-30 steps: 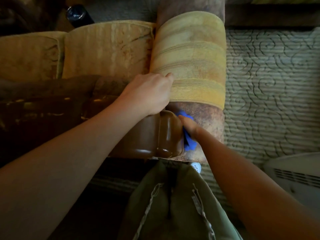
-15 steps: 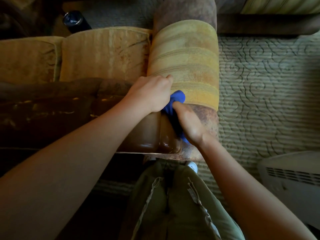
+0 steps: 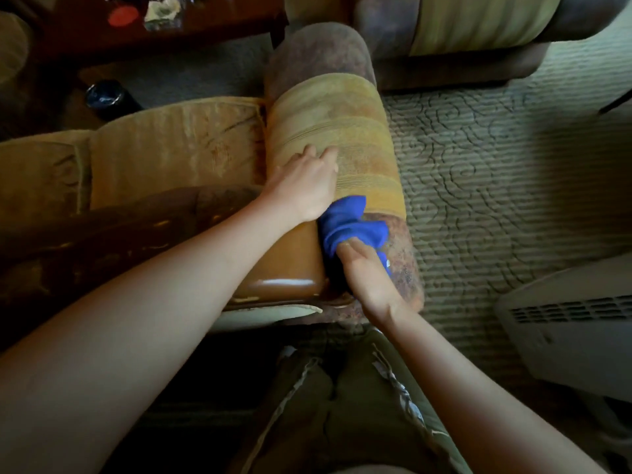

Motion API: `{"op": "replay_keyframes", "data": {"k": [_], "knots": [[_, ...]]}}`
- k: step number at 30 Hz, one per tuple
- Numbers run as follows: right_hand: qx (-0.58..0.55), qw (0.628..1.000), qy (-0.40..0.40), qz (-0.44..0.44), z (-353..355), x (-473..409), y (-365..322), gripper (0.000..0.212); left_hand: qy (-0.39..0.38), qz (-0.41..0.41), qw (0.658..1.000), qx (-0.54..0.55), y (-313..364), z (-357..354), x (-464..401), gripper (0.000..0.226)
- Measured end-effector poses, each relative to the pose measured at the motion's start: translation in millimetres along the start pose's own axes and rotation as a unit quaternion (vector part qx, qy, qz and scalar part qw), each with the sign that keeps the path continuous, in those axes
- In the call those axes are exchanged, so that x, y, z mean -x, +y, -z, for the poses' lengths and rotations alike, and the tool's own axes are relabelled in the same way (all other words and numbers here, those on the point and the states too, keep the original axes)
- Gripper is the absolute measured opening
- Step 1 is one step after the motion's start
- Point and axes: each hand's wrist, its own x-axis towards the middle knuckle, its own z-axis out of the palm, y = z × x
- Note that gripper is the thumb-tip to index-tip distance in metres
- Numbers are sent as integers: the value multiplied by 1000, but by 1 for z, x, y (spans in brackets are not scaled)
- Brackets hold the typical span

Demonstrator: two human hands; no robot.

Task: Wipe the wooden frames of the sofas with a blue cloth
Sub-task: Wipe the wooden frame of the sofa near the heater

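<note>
Both hands work at the sofa's arm in the head view. Left hand (image 3: 304,186), fingers straight, presses the striped armrest cushion (image 3: 335,138). Right hand (image 3: 366,268) grips the blue cloth (image 3: 352,224), bunched in the gap between cushion and glossy wooden frame (image 3: 290,265). Wiping that frame's edge looks underway; next, I judge, the cloth must run along the remaining wood.
</note>
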Motion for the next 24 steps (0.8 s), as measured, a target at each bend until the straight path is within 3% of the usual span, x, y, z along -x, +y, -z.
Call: {"op": "replay_keyframes", "data": {"k": [4, 8, 13, 17, 20, 24], "knots": [[67, 997, 20, 21, -14, 1, -23, 35, 71, 20, 981, 179, -8, 11, 3, 34], [152, 987, -41, 10, -11, -17, -62, 30, -13, 75, 960, 270, -31, 33, 14, 34], [188, 980, -35, 48, -26, -11, -86, 31, -21, 125, 969, 213, -88, 55, 54, 56], [328, 937, -65, 99, -60, -15, -105, 31, 0, 213, 959, 189, -106, 50, 68, 73], [376, 910, -166, 53, -80, -40, -123, 35, 36, 217, 957, 191, -102, 47, 66, 69], [285, 927, -240, -35, -68, -50, -127, 34, 68, 214, 945, 236, -111, 39, 62, 63]]}}
